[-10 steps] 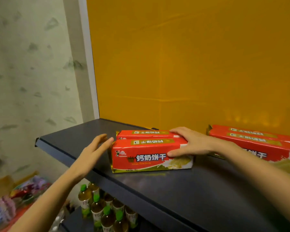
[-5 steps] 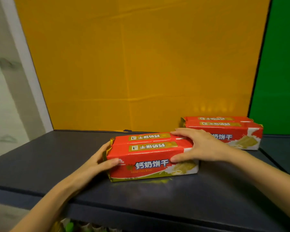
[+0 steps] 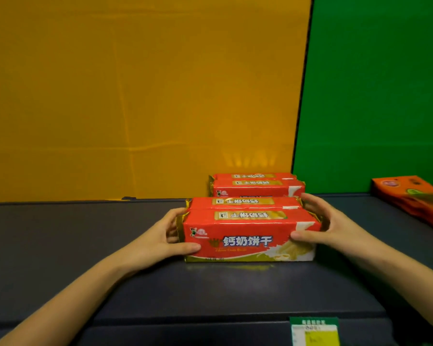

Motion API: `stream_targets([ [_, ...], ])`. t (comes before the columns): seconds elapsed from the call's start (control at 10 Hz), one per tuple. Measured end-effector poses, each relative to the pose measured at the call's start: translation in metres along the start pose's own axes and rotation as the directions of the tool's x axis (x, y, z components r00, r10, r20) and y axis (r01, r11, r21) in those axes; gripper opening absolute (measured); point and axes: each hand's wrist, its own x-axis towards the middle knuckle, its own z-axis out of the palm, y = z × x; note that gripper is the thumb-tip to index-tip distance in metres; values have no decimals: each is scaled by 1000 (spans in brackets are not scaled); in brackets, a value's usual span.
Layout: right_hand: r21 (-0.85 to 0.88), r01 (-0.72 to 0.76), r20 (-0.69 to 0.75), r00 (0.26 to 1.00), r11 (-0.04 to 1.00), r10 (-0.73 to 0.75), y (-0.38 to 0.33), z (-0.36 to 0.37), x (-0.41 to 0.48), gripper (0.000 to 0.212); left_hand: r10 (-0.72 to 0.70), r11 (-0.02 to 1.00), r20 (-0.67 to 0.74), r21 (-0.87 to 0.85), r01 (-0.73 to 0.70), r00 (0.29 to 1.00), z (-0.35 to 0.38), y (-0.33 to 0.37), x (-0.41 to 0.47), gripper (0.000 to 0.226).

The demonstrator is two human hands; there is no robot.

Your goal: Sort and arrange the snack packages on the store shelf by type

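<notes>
step: square up biscuit packs (image 3: 248, 236) | left hand (image 3: 160, 237), right hand (image 3: 335, 228) clasp the ends | advice: push evenly toward rear packs (image 3: 256, 187)

I see dark grey flat shelf board (image 3: 60, 245). Centre: pair of red foil biscuit packs (image 3: 248, 236), touching side by side. Just behind: second red pair (image 3: 255, 187). Far right: orange snack packs (image 3: 410, 196). Front lip: green-yellow price tag (image 3: 314, 330).

A creased orange-yellow wall panel (image 3: 135, 96) is adjoining a plain green panel (image 3: 373, 96); a green-and-yellow price label (image 3: 315, 332) is showing below.
</notes>
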Motion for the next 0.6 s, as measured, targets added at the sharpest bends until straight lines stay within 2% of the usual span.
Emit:
stream_targets([
  [0.1,56,-36,-75,996,998,41,12,-17,7,150,33,998,15,53,-33,999,19,0,25,82],
  [0.2,48,-54,-75,996,997,57,21,-26,18,145,53,993,-8,111,-52,999,29,-2,45,73],
  [0.4,81,-102,64,993,991,97,33,-35,33,83,45,987,2,156,-45,999,44,-2,55,61],
  [0.5,52,-114,106,988,992,108,32,-38,33,85,31,984,-16,179,-28,999,40,-2,53,82],
  [0.6,-30,-70,56,996,997,72,25,-47,28,126,26,983,-67,181,-14,997,34,3,47,112],
])
